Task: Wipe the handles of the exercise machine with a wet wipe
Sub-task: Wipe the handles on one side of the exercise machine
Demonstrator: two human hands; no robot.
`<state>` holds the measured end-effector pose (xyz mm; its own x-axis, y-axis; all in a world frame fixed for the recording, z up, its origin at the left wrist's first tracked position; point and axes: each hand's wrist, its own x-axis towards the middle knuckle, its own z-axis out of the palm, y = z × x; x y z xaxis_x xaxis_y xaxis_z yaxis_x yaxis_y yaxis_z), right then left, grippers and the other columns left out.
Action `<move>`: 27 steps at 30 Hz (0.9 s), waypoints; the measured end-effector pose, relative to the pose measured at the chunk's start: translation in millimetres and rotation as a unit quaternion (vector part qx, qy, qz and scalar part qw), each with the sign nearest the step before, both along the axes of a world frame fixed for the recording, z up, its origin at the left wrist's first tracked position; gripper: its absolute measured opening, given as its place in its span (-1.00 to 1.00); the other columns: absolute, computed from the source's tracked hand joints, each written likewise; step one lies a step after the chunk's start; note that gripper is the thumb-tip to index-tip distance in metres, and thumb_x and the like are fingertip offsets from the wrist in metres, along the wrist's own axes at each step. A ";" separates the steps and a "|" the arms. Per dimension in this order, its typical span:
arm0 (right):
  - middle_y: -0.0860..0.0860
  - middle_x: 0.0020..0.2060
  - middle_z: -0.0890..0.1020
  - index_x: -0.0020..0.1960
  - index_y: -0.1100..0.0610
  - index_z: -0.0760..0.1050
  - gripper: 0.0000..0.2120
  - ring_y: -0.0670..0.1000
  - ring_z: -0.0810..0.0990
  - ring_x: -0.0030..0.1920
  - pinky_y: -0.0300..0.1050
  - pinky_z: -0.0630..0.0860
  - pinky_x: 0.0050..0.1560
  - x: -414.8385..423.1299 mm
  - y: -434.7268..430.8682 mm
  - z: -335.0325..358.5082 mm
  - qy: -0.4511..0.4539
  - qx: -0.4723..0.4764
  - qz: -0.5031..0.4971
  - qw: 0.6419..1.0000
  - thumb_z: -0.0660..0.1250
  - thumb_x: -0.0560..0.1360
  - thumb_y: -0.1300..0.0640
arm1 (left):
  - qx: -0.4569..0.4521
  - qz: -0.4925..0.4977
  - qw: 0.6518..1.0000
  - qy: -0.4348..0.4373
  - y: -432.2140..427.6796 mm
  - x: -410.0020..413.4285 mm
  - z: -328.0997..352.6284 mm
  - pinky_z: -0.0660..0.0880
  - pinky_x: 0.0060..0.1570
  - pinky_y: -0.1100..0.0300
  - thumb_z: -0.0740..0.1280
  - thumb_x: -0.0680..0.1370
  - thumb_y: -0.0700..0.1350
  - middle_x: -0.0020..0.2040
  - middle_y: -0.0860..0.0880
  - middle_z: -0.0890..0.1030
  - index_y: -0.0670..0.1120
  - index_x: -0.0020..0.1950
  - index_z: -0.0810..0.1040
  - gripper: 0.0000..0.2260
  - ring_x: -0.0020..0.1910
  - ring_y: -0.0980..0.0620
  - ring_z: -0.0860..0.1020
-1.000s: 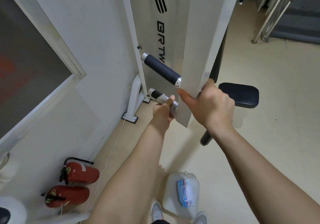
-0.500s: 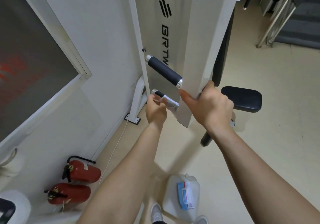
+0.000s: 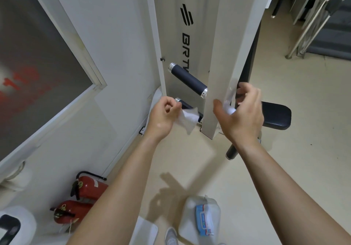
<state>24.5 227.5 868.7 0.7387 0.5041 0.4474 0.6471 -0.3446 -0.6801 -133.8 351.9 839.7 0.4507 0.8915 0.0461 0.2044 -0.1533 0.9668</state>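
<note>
The white exercise machine's swing arm [image 3: 218, 85] carries two black handles with silver end caps. The upper handle [image 3: 188, 80] is bare. The lower handle [image 3: 182, 103] is partly hidden behind the crumpled white wet wipe [image 3: 187, 120], which my left hand [image 3: 163, 115] pinches just left of and slightly in front of that handle. My right hand [image 3: 242, 112] hovers around the swing arm's right edge, thumb in front and fingers loosely curled behind, gripping nothing that I can make out.
A black seat pad [image 3: 275, 115] sits to the right, with another black grip [image 3: 231, 152] below it. Two red fire extinguishers [image 3: 89, 189] lie by the wall. A plastic jug [image 3: 190, 224] bearing a wipes pack [image 3: 204, 219] stands near my feet. Metal frames [image 3: 307, 22] are at far right.
My left hand has come off the lower handle, drawing the wipe back with it. My right hand has let go of the swing arm and loosened.
</note>
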 end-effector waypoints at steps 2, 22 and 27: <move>0.12 0.07 0.50 0.21 0.24 0.44 -0.55 0.13 0.50 0.01 0.05 0.49 -0.09 -3.1 -7.8 -2.7 -0.062 0.110 0.029 0.992 0.42 0.40 0.05 | -0.004 -0.043 0.999 -0.021 3.1 -18.1 22.2 0.39 -0.29 0.30 0.43 0.59 -0.06 -0.37 0.19 0.52 0.00 -0.17 0.50 -0.82 -0.33 0.16 0.47; 0.07 -0.11 0.69 0.00 0.13 0.63 -0.86 0.08 0.65 -0.10 -0.06 0.56 -0.11 -96.7 19.2 -15.8 0.520 0.074 0.363 0.770 0.40 0.46 0.14 | -0.083 -0.230 0.968 0.050 79.9 -68.2 112.4 0.59 -0.05 0.26 0.47 0.50 -0.37 -0.08 -0.11 0.64 -0.03 0.37 0.55 -0.51 -0.09 0.04 0.65; 0.05 -0.11 0.70 0.04 0.15 0.62 -0.89 0.06 0.66 -0.13 -0.05 0.58 -0.18 -106.4 36.5 -9.3 0.508 0.118 0.263 0.812 0.40 0.52 0.24 | 0.013 -0.207 0.977 0.055 98.9 -18.5 127.2 0.60 -0.01 0.26 0.52 0.46 -0.32 0.08 -0.07 0.72 -0.03 0.33 0.57 -0.52 -0.01 0.11 0.66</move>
<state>-81.9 264.0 859.4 0.4980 0.8577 -0.1276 -0.2728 0.0153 -0.9619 -152.3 450.8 967.0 0.7764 0.6303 -0.0016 0.2209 -0.2697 0.9373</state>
